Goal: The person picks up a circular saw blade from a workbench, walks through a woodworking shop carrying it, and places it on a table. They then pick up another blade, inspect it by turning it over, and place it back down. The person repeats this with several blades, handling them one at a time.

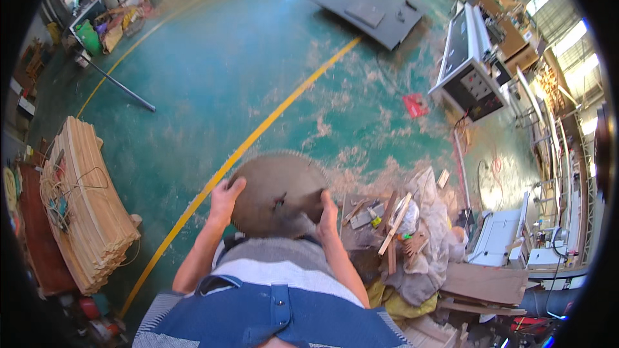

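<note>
A large round toothed saw blade, grey-brown with a small hole near its middle, is held flat in front of my body. On its left rim is my left hand, the thumb over the upper face and the other fingers mostly hidden beneath. My right hand grips the opposite rim, its thumb also on top and its fingers largely out of sight. Fine teeth show along the blade's far edge.
To the left lies a stack of wooden boards with cord on it. At right, a bench carries wood scraps and cloth. Farther off are a dark flat panel, a machine cabinet and a yellow floor line.
</note>
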Demonstrator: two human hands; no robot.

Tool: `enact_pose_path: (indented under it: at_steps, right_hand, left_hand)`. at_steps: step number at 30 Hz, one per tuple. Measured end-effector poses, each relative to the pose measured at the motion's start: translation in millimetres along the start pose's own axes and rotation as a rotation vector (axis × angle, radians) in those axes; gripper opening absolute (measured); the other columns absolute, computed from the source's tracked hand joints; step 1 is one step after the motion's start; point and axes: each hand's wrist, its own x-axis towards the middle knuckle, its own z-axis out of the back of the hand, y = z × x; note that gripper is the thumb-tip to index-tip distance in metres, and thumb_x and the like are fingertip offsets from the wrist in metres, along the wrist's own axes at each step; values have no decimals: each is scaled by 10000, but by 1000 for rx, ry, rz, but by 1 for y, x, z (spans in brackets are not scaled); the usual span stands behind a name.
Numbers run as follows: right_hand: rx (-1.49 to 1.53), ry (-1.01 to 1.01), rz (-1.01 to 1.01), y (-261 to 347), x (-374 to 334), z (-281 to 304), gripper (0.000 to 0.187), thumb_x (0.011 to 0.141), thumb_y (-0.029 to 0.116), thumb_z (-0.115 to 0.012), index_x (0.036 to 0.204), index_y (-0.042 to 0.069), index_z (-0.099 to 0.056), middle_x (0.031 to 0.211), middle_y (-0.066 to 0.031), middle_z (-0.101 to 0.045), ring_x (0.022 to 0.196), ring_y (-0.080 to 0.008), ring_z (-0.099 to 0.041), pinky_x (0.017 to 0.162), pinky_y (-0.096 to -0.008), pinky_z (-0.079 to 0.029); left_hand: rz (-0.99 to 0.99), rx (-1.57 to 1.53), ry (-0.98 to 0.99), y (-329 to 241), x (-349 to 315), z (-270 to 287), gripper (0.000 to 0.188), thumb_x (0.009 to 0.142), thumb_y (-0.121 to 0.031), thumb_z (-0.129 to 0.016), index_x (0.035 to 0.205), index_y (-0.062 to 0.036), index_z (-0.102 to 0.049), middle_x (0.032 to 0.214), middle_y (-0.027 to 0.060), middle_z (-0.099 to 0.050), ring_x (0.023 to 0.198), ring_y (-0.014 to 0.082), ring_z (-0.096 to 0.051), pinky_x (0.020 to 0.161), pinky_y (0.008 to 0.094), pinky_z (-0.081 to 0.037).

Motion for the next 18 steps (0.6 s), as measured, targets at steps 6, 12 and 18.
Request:
enact_pose_path:
  at_steps: [6, 12, 18]
  right_hand:
    - [345, -113, -34, 36, 142, -49, 694, 987, 623, -542, 1456, 114, -487, 1422, -57, -547, 1302, -249, -507, 1129, -420, -387]
    - [332, 27, 74, 154, 270, -106, 803, 959, 705, -489, 1543, 167, -372, 1529, -60, -447, 1404, -290, -420, 1171, -498, -329]
    - [444, 147, 58, 216, 392, -154, 757, 929, 724, -520, 1464, 190, -469, 1400, -44, -556, 1302, -288, -520, 1119, -493, -400]
  left_hand:
    - [-15, 408, 31, -60, 162, -89, 375, 822, -331, -862, 832, -9, -669, 756, -5, -646, 722, 73, -555, 632, 296, -466]
    - [11, 398, 40, -142, 285, -190, 371, 760, -288, -901, 864, -2, -689, 742, 40, -677, 702, 71, -575, 631, 291, -482]
    - [-123, 437, 114, -208, 383, -229, 314, 693, -53, -919, 866, 3, -663, 860, 64, -726, 778, 103, -660, 714, 266, -519]
